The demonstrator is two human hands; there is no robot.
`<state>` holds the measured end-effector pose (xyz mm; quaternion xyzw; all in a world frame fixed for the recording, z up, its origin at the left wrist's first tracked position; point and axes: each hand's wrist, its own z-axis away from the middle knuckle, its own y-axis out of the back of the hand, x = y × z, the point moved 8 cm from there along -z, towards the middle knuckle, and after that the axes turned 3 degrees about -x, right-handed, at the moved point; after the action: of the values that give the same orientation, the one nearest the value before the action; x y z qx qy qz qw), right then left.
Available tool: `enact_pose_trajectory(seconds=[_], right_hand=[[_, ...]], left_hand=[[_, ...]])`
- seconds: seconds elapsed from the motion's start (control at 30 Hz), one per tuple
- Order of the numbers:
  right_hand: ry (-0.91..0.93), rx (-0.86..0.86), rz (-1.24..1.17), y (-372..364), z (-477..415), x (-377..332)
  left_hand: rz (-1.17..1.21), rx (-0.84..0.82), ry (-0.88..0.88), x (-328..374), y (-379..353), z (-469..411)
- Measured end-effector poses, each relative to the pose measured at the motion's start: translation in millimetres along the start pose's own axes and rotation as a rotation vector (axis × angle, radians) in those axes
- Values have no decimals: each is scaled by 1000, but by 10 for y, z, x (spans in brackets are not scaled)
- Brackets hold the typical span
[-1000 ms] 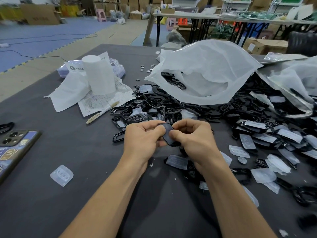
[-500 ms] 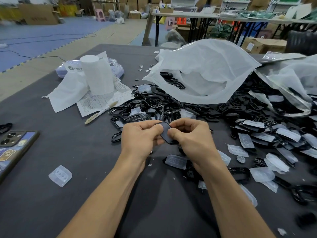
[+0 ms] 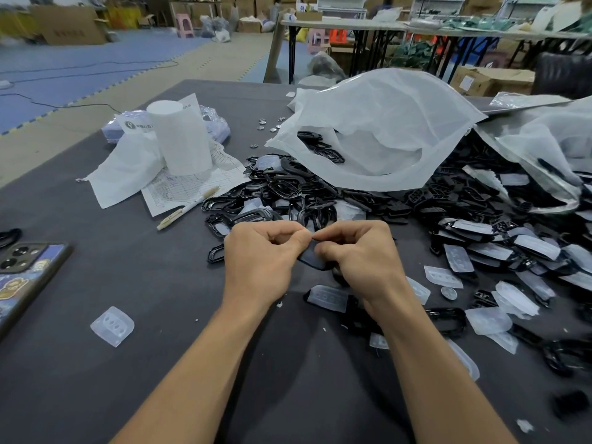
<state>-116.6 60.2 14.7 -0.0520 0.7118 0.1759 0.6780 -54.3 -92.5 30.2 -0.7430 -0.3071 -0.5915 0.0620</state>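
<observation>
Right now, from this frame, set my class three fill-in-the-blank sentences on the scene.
The left hand and right hand pinch one small flat plastic piece, coloured ____.
The white cylindrical paper roll stands ____, not toppled.
The phone in a cartoon-print case lies to the ____ of both hands.
Missing words: black; upright; left.

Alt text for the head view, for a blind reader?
The left hand and right hand pinch one small black piece over a grey table. Behind lie a heap of black frames, clear pads and a white bag.
</observation>
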Motion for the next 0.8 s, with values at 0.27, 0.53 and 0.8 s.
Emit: enact_pose_trajectory(seconds=[0.27,0.53,0.8], right_hand=[[55,39,-14,9,39,-75],[-61,-11,-206,-17,34,6],[-2,-28,-156,-77,60,-47]], left_hand=[[93,37,35,-60,-19,-4],[217,97,118,-181,-22,-18],[252,133,114,-234,13,-49]])
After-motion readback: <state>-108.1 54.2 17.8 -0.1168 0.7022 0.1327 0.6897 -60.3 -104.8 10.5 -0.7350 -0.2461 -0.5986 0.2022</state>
